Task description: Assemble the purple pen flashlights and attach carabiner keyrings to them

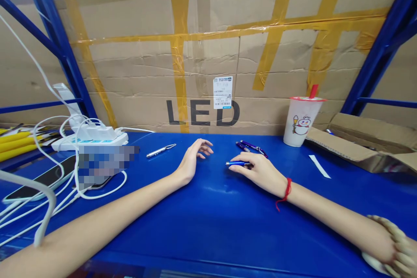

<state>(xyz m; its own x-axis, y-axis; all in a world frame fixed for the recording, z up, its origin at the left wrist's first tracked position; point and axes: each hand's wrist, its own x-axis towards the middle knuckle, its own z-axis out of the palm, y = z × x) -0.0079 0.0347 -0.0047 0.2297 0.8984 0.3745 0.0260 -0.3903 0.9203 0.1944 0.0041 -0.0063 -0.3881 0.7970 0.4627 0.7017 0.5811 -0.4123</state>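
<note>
My right hand (259, 171), with a red string bracelet at the wrist, pinches a shiny blue metallic pen (237, 163) just above the blue tabletop. Its silver end points left, and my fingers cover the other end. Behind this hand lie two dark blue-purple pens (255, 147), close together and slanted. My left hand (194, 159) rests on its edge with the fingers loosely curled and apart, holding nothing. A slim silver tool (160, 150) with a narrow looped tip lies to its left; I cannot make out its exact kind.
On the left are a white power strip (94, 138), tangled white cables and a phone (44, 179). A lidded cup (300, 121) with a red straw, a white paper strip (319, 166) and an open cardboard box (368, 139) stand right. Taped cardboard (146, 74) closes the back.
</note>
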